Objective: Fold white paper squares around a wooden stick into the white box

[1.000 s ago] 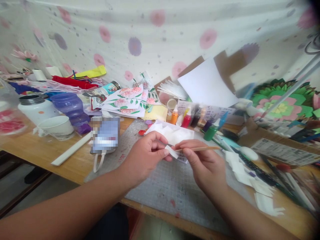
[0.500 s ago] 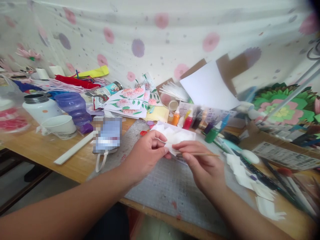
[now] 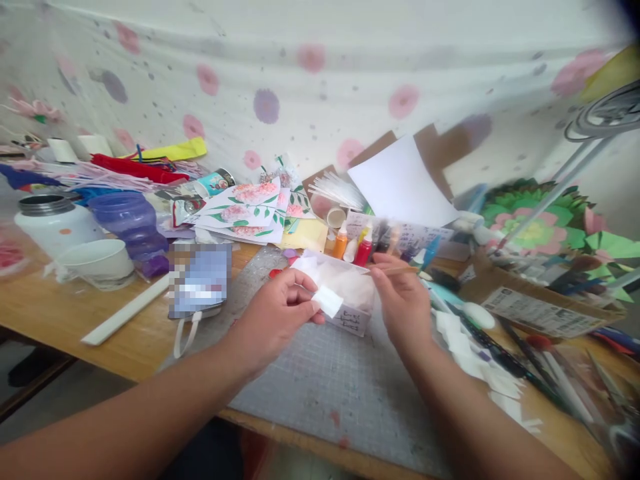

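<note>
At a crowded worktable (image 3: 55, 307), a left hand (image 3: 273, 310) pinches a small white piece (image 3: 329, 302) by its near end between thumb and fingers, a hold that seems meant to leave the flat face uncovered. The right hand (image 3: 404, 300) grasps a thin brown stick (image 3: 397, 270) between thumb and fingertips, the shaft lying nearly level, pen-fashion, likely for fine control; stick and piece are apart. Just beyond the fingers sits an open white box (image 3: 357, 325) with handwriting on its front wall and pale, soft-looking contents (image 3: 337, 277), probably set between the hands for a short reach. Whether the white piece touches the box's front rim cannot be told from this angle.

Farther out, an orange bottle (image 3: 339, 245) and a red bottle (image 3: 365, 248) stand upright behind the box, limiting forward travel. Room for the wrists lies nearer the body, where the grey mat (image 3: 310, 387) shows its grid between the forearms, down to the table's front edge. To the left, a partly blurred device (image 3: 200, 293) with a looped white cable (image 3: 185, 340) borders the mat, near the left forearm. To the right, a row of white folded pieces (image 3: 460, 347) lies close beside the right forearm, leaving little margin for a sideways swing.
</note>
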The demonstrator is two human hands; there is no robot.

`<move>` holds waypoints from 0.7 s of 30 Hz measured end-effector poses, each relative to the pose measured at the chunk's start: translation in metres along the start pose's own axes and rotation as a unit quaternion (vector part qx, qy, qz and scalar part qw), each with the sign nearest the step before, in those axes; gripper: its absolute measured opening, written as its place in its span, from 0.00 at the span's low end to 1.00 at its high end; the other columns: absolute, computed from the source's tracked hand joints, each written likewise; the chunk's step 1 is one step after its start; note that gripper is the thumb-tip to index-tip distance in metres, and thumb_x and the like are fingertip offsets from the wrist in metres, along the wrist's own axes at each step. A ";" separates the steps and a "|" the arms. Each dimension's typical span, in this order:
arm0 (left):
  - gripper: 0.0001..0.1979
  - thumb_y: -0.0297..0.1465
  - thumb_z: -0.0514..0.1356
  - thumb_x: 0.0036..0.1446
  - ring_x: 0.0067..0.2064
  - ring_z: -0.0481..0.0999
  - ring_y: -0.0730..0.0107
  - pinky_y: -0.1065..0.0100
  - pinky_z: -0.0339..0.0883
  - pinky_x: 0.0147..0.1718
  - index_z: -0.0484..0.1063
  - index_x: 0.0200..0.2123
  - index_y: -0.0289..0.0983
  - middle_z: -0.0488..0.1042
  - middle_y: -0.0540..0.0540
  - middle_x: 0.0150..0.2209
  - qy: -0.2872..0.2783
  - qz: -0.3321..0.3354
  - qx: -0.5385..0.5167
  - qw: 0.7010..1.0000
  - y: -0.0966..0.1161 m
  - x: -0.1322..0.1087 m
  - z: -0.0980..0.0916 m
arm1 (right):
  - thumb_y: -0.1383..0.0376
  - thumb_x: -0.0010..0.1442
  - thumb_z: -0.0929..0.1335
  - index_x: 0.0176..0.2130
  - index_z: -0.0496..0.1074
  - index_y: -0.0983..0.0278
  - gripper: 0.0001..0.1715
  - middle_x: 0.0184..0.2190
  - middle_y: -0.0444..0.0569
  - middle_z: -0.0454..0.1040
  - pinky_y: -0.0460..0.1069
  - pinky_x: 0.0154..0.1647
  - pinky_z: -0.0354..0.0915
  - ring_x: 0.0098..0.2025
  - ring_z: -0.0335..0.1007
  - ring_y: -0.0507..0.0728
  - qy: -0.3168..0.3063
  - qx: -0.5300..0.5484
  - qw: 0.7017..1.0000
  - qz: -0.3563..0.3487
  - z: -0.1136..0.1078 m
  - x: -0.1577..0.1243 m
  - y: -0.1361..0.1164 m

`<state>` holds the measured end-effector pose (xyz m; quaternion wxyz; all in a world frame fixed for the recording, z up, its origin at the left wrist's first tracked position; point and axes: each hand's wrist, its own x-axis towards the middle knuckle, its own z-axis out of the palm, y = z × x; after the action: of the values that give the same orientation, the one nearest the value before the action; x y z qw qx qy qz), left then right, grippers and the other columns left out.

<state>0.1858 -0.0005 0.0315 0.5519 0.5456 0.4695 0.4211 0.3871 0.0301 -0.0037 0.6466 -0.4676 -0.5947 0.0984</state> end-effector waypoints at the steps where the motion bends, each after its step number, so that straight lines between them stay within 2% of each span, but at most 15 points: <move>1: 0.08 0.28 0.62 0.54 0.32 0.77 0.68 0.63 0.67 0.39 0.65 0.36 0.38 0.77 0.52 0.27 -0.001 -0.002 -0.005 1.000 0.000 -0.001 0.001 | 0.63 0.61 0.70 0.35 0.77 0.62 0.06 0.44 0.53 0.78 0.61 0.54 0.67 0.49 0.74 0.60 0.015 0.005 1.000 -0.014 -0.002 -0.002 -0.005; 2: 0.08 0.28 0.62 0.54 0.32 0.78 0.68 0.63 0.67 0.39 0.65 0.36 0.38 0.78 0.51 0.28 -0.003 -0.005 -0.012 1.000 0.001 -0.001 0.002 | 0.64 0.61 0.69 0.35 0.77 0.61 0.05 0.44 0.52 0.78 0.61 0.54 0.67 0.49 0.73 0.60 0.027 0.014 0.999 -0.033 -0.005 -0.005 -0.011; 4: 0.09 0.28 0.64 0.53 0.32 0.79 0.68 0.63 0.69 0.40 0.65 0.35 0.37 0.78 0.51 0.28 -0.010 -0.006 -0.031 0.999 0.002 -0.002 0.004 | 0.68 0.61 0.69 0.36 0.77 0.59 0.06 0.36 0.48 0.79 0.59 0.50 0.69 0.44 0.75 0.59 0.010 0.055 0.992 -0.111 -0.009 -0.012 -0.025; 7: 0.11 0.28 0.65 0.52 0.32 0.80 0.68 0.63 0.70 0.40 0.65 0.35 0.37 0.78 0.52 0.29 -0.023 -0.005 -0.063 0.998 0.002 -0.004 0.007 | 0.73 0.60 0.69 0.41 0.77 0.58 0.11 0.35 0.48 0.81 0.56 0.44 0.72 0.41 0.77 0.58 -0.104 0.091 0.976 -0.170 -0.010 -0.023 -0.042; 10: 0.11 0.28 0.65 0.52 0.32 0.80 0.68 0.64 0.71 0.40 0.66 0.36 0.37 0.78 0.52 0.28 -0.026 -0.007 -0.071 0.997 0.003 -0.006 0.009 | 0.73 0.61 0.69 0.41 0.77 0.58 0.12 0.35 0.48 0.81 0.54 0.41 0.74 0.40 0.78 0.58 -0.153 0.089 0.972 -0.153 -0.007 -0.029 -0.049; 14: 0.12 0.28 0.65 0.52 0.33 0.81 0.67 0.63 0.70 0.40 0.65 0.39 0.38 0.78 0.53 0.27 -0.026 0.003 -0.054 0.998 0.003 -0.008 0.009 | 0.72 0.61 0.69 0.39 0.77 0.58 0.10 0.34 0.47 0.82 0.54 0.41 0.74 0.39 0.79 0.57 -0.157 0.088 0.975 -0.134 -0.005 -0.029 -0.048; 21: 0.15 0.27 0.65 0.51 0.36 0.80 0.65 0.63 0.68 0.40 0.65 0.41 0.39 0.79 0.52 0.29 -0.029 -0.001 -0.020 0.999 0.003 -0.011 0.009 | 0.75 0.60 0.69 0.39 0.77 0.59 0.12 0.34 0.46 0.81 0.51 0.42 0.74 0.40 0.78 0.55 -0.157 0.094 0.973 -0.139 -0.008 -0.029 -0.050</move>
<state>0.1925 -0.0128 0.0353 0.5765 0.5462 0.4452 0.4136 0.3643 -0.0207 0.0138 0.5940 -0.2959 -0.7358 0.1353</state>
